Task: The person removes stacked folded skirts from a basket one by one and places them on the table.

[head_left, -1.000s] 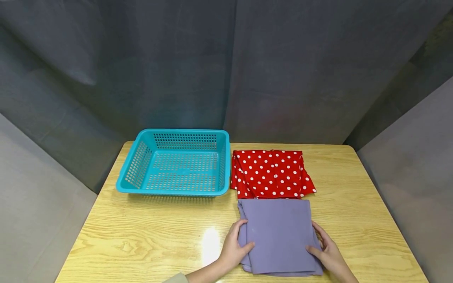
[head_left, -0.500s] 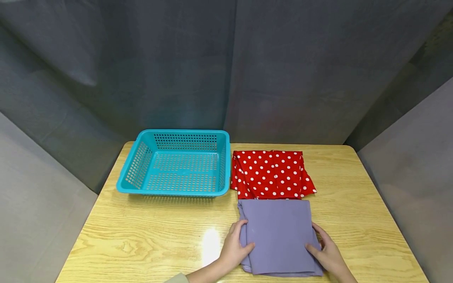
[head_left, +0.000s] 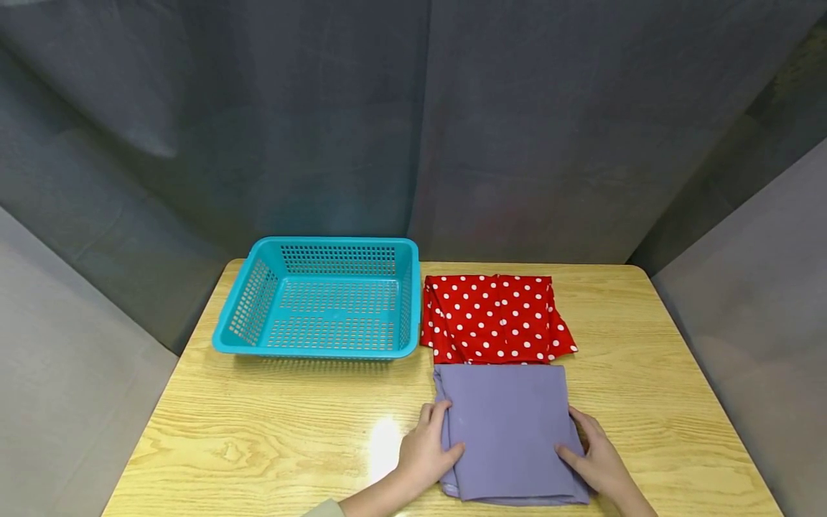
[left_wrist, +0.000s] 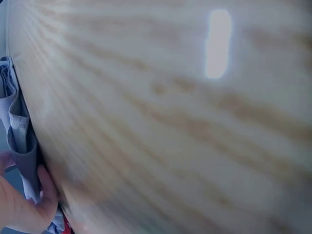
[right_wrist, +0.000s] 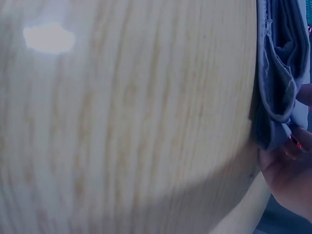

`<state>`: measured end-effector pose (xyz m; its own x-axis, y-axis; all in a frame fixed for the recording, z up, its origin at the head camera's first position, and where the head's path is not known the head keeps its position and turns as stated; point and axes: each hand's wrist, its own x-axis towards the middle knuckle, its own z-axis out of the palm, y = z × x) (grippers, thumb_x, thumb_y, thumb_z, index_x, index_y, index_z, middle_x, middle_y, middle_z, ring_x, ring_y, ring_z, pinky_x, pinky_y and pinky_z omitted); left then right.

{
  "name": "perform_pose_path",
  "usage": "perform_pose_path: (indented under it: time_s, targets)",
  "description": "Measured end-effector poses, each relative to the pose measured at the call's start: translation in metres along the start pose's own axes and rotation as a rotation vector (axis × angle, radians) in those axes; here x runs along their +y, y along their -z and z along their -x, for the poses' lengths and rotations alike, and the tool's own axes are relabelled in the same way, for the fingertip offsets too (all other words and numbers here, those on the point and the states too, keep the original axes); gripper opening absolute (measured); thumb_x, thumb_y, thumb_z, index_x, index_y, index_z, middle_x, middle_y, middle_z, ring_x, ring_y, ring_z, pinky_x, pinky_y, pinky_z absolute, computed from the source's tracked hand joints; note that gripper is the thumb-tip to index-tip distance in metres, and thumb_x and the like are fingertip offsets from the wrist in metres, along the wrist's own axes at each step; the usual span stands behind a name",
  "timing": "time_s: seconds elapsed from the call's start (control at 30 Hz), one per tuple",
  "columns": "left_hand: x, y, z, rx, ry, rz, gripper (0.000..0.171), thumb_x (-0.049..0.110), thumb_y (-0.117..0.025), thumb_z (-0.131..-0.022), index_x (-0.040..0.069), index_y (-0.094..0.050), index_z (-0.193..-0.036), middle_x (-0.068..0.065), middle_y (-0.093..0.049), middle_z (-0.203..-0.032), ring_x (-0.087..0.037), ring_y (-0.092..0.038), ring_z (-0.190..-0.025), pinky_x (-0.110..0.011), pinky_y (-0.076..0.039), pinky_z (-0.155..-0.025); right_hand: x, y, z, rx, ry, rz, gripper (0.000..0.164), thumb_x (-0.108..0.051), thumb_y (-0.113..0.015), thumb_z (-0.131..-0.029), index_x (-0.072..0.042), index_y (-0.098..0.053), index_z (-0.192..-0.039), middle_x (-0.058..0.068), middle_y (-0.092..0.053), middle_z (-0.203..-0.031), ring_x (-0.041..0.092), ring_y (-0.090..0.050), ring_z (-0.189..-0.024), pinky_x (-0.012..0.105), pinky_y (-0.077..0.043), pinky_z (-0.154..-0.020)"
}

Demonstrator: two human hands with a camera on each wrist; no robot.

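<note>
A purple cloth (head_left: 507, 431), folded into a thick square, lies near the table's front edge. My left hand (head_left: 426, 449) grips its left side, thumb on top and fingers at the edge. At the opposite side my right hand (head_left: 597, 456) holds the cloth the same way, thumb over the top layer. In the left wrist view the layered folds of the cloth (left_wrist: 19, 126) stand beside my left hand (left_wrist: 24, 209). The right wrist view shows looser folds of cloth (right_wrist: 280, 73) above my right hand (right_wrist: 287, 175); its fingers reach under the lower layers.
Directly behind the purple cloth lies a folded red cloth with white dots (head_left: 491, 316), its near edge meeting it. A turquoise plastic basket (head_left: 316, 352) with nothing in it stands at the back left of the wooden table (head_left: 258, 431). Grey curtains (head_left: 323, 122) hang behind.
Hardly anything differs: both hands stay at the sides of the purple cloth, with only a slight shift of the fingers. Basket and dotted cloth stay put.
</note>
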<state>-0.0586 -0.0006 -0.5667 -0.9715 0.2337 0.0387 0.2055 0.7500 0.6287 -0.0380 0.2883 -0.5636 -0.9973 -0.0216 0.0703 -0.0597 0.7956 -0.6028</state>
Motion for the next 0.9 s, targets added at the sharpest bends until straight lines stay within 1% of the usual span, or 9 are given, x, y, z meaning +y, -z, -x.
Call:
perform_pose_path:
  time_s: [0.1, 0.17, 0.27, 0.43, 0.53, 0.63, 0.73, 0.8, 0.9]
  targets:
    - [0.001, 0.003, -0.002, -0.012, -0.001, -0.055, 0.066, 0.033, -0.072, -0.07, 0.013, -0.046, -0.127, -0.007, -0.047, -0.109, -0.023, -0.059, -0.068, -0.027, -0.038, -0.044, 0.0, 0.001, -0.001, -0.012, 0.015, 0.023, 0.067, -0.011, -0.075, -0.069, 0.009, -0.045, -0.126, 0.025, -0.049, -0.118, 0.04, -0.05, -0.107, 0.041, -0.045, -0.08]
    - [0.001, 0.004, -0.003, -0.019, 0.0, -0.083, 0.066, 0.035, -0.072, -0.07, 0.013, -0.046, -0.127, -0.008, -0.047, -0.109, -0.024, -0.059, -0.069, -0.028, -0.038, -0.045, -0.001, 0.002, -0.001, -0.035, 0.01, 0.027, 0.068, -0.012, -0.074, -0.07, 0.01, -0.043, -0.126, 0.026, -0.048, -0.12, 0.042, -0.048, -0.11, 0.047, -0.041, -0.086]
    - [0.001, 0.005, -0.003, -0.028, 0.002, -0.111, 0.066, 0.037, -0.072, -0.071, 0.012, -0.047, -0.127, -0.009, -0.047, -0.11, -0.024, -0.059, -0.07, -0.028, -0.038, -0.045, -0.002, 0.004, -0.002, -0.087, 0.002, 0.034, 0.069, -0.014, -0.073, -0.072, 0.012, -0.041, -0.128, 0.029, -0.046, -0.121, 0.045, -0.046, -0.111, 0.054, -0.038, -0.089]
    - [-0.001, 0.006, -0.004, -0.032, 0.007, -0.124, 0.066, 0.038, -0.071, -0.071, 0.012, -0.048, -0.127, -0.009, -0.047, -0.112, -0.024, -0.059, -0.072, -0.028, -0.039, -0.046, -0.004, 0.008, -0.004, -0.169, -0.027, 0.06, 0.07, -0.018, -0.07, -0.076, 0.013, -0.037, -0.13, 0.03, -0.042, -0.124, 0.048, -0.044, -0.113, 0.057, -0.037, -0.091]
    - [-0.002, 0.007, -0.003, -0.038, 0.009, -0.126, 0.066, 0.04, -0.07, -0.072, 0.012, -0.048, -0.128, -0.009, -0.047, -0.113, -0.024, -0.059, -0.074, -0.029, -0.04, -0.047, -0.005, 0.01, -0.005, -0.189, -0.029, 0.068, 0.07, -0.019, -0.069, -0.077, 0.012, -0.037, -0.13, 0.031, -0.042, -0.125, 0.048, -0.044, -0.113, 0.058, -0.038, -0.091]
    - [-0.003, 0.009, -0.003, -0.053, 0.007, -0.128, 0.066, 0.04, -0.069, -0.073, 0.012, -0.048, -0.129, -0.009, -0.046, -0.114, -0.025, -0.06, -0.076, -0.029, -0.041, -0.048, -0.006, 0.012, -0.006, -0.186, -0.006, 0.082, 0.068, -0.018, -0.069, -0.077, 0.013, -0.038, -0.128, 0.031, -0.044, -0.123, 0.047, -0.046, -0.11, 0.057, -0.039, -0.089]
    - [-0.004, 0.013, -0.004, -0.065, -0.005, -0.104, 0.065, 0.04, -0.069, -0.073, 0.012, -0.049, -0.128, -0.009, -0.047, -0.115, -0.025, -0.06, -0.078, -0.029, -0.042, -0.049, -0.006, 0.015, -0.009, -0.179, 0.004, 0.084, 0.064, -0.015, -0.069, -0.076, 0.014, -0.041, -0.126, 0.03, -0.048, -0.117, 0.042, -0.054, -0.101, 0.052, -0.045, -0.083]
    - [-0.005, 0.017, -0.005, -0.075, -0.016, -0.073, 0.064, 0.039, -0.069, -0.073, 0.012, -0.049, -0.128, -0.009, -0.046, -0.115, -0.026, -0.06, -0.078, -0.029, -0.043, -0.05, -0.008, 0.018, -0.012, -0.198, -0.02, 0.081, 0.061, -0.013, -0.068, -0.078, 0.014, -0.041, -0.126, 0.029, -0.05, -0.115, 0.035, -0.057, -0.094, 0.047, -0.049, -0.078]
    - [-0.006, 0.026, -0.008, -0.082, -0.039, -0.031, 0.063, 0.038, -0.069, -0.074, 0.01, -0.049, -0.127, -0.011, -0.046, -0.114, -0.026, -0.06, -0.079, -0.029, -0.044, -0.052, -0.012, 0.025, -0.018, -0.245, -0.073, 0.081, 0.057, -0.012, -0.064, -0.081, 0.013, -0.041, -0.127, 0.029, -0.05, -0.116, 0.03, -0.057, -0.09, 0.041, -0.05, -0.071]
